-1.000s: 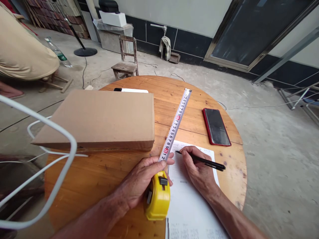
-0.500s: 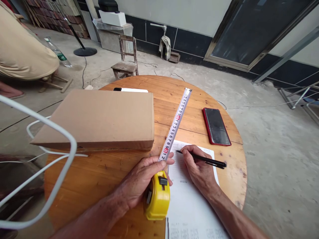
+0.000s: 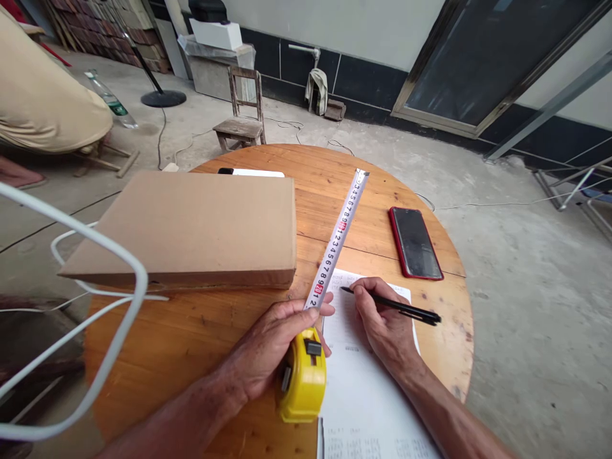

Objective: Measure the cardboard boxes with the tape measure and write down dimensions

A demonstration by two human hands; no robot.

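I can see the left hand [image 3: 268,341], its grip closed round the front of the yellow plastic tape measure [image 3: 306,382], thumb on the silver numbered blade [image 3: 337,239] slanting out above the round brown wooden desk [image 3: 167,344]. The case looks hard and fairly light, best held by its body; the blade seems springy, apt to buckle. The right hand [image 3: 385,322] pinches a slim black pen [image 3: 411,311], stiff and light, near its tip, over white printed paper [image 3: 358,376].

The left hand [image 3: 275,328] holds a yellow tape measure [image 3: 306,386], and the right hand [image 3: 385,322] holds a black pen [image 3: 408,311] over white paper [image 3: 361,395]. A brown box [image 3: 191,229] and a phone [image 3: 417,243] sit on the desk [image 3: 370,229]
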